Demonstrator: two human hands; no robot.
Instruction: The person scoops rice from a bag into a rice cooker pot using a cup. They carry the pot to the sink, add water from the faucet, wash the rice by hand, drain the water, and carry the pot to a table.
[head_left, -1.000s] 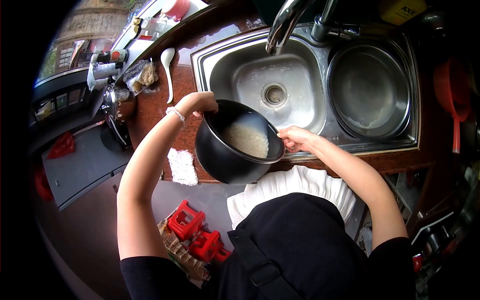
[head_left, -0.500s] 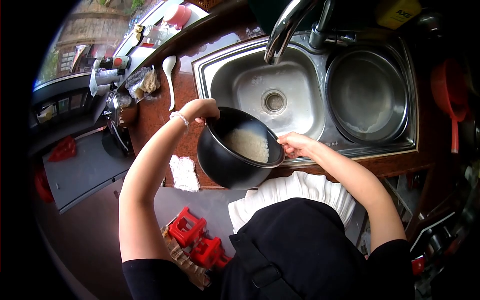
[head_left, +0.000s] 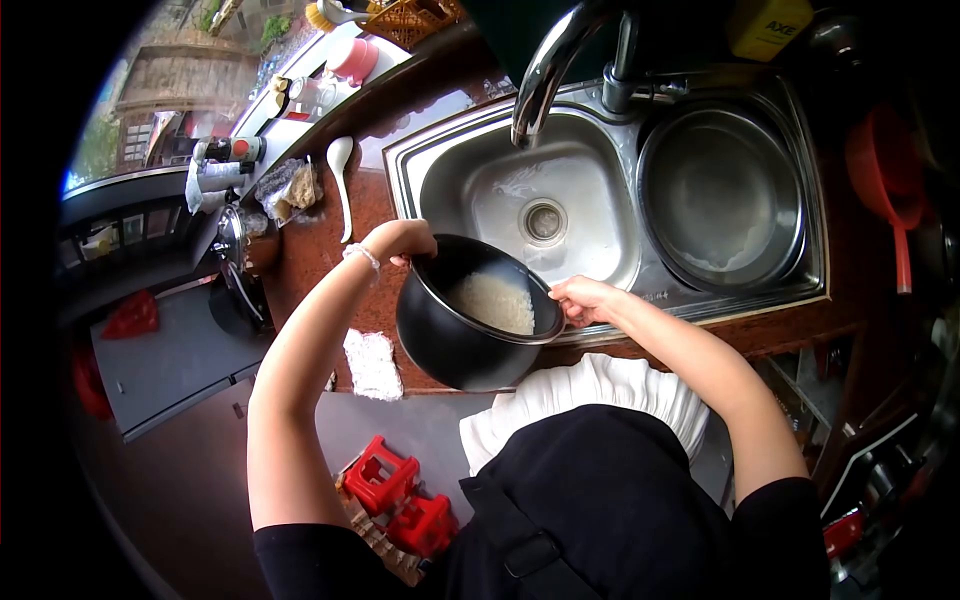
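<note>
Between my hands a black rice cooker pot [head_left: 455, 350] is tilted, its mouth facing the sink, at the counter's front edge. Whitish rice [head_left: 495, 303] lies inside, gathered toward the lower right wall. My left hand [head_left: 402, 240], with a pale bracelet at the wrist, is closed over the rim on the far left side. On the right side, my right hand [head_left: 582, 300] pinches the rim between thumb and fingers. Just beyond the pot is the steel sink basin [head_left: 610, 220], wet around its drain. The pot's underside is hidden.
A chrome faucet [head_left: 545, 75] arches over the basin. Right of it, a large round steel pan [head_left: 720, 200] holds some water. A white spoon [head_left: 341, 185] and a white cloth [head_left: 373, 365] lie on the counter. Red plastic stools [head_left: 385, 478] stand on the floor below.
The view has shifted slightly, so most things appear a little lower. Both hands keep their hold on the pot, which stays tilted with the rice inside.
</note>
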